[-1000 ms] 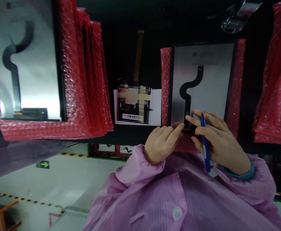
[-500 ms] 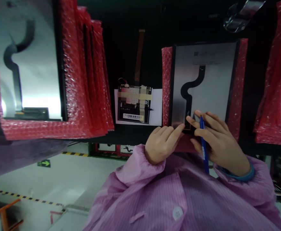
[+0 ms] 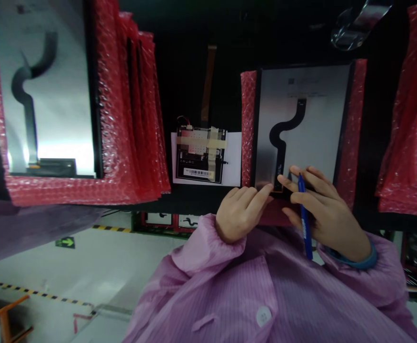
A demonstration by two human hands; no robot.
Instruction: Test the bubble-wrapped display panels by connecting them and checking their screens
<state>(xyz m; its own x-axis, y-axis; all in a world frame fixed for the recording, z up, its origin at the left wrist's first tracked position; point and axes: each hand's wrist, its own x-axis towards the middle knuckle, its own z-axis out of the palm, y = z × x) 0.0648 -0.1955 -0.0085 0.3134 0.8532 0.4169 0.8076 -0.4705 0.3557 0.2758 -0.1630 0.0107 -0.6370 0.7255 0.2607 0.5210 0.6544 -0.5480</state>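
Note:
In front of me a display panel lies back side up on pink bubble wrap. A black S-shaped flex cable runs down its silver back to the bottom edge. At that edge my left hand has its fingers curled, thumb side and index finger close to the panel's lower left corner; what they pinch, if anything, is hidden. My right hand holds a blue pen between its fingers, the pen pointing up the panel. A right fingertip comes near the flex cable's lower end.
Left of the panel, a taped circuit board with an orange ribbon cable rests on white paper. Stacked panels in pink bubble wrap stand far left, with more wrap at right. A roll of clear tape lies at the back.
The view has shifted slightly, so the left stack sits a little further right. Both hands stay nearly in place at the panel's lower edge, the pen still in my right hand.

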